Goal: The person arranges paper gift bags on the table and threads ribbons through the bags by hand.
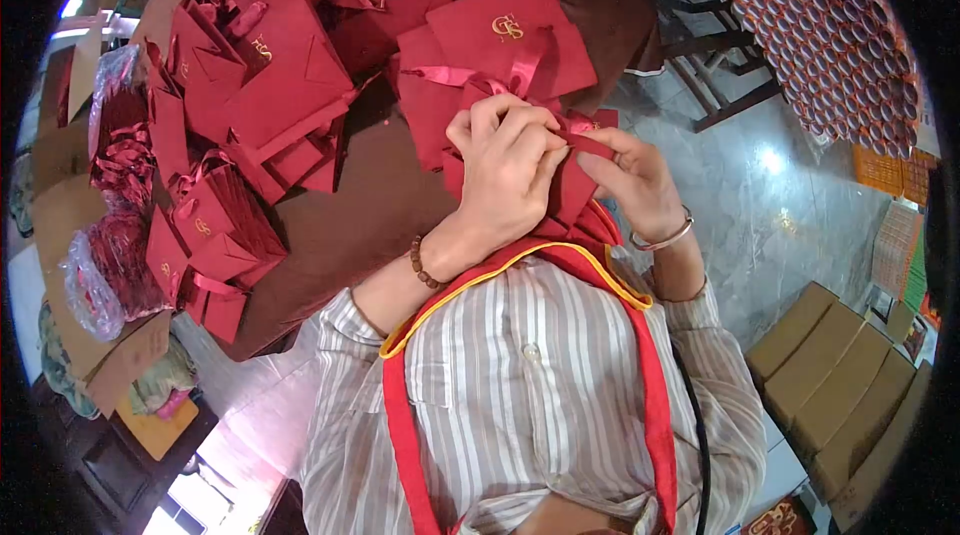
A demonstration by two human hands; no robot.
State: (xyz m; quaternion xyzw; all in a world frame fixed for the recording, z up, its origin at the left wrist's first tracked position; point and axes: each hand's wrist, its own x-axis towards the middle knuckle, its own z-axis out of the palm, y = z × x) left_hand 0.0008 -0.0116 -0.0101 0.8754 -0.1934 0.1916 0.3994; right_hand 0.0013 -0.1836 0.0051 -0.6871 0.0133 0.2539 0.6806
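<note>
My left hand [505, 170], with a brown bead bracelet at the wrist, has its fingers curled in a pinch at the top edge of a small dark red gift bag [572, 193]. Opposite it, my right hand [642, 180], wearing a silver bangle, pinches the same bag's edge between thumb and fingers. The bag is held close above my red apron [480, 273] with yellow trim. Just beyond the hands, a larger red bag [520, 30] with a gold logo lies flat, and a pink-red ribbon [530, 57] shows over it. My fingers partly hide the grip.
A brown-covered table [390, 205] carries heaps of red bags [260, 55] on the left and a smaller stack [215, 235] nearer me. Plastic-wrapped bundles [105, 265] stand at its left edge. To the right are a wooden stool [715, 65], many round items [810, 25] and cardboard boxes [840, 385].
</note>
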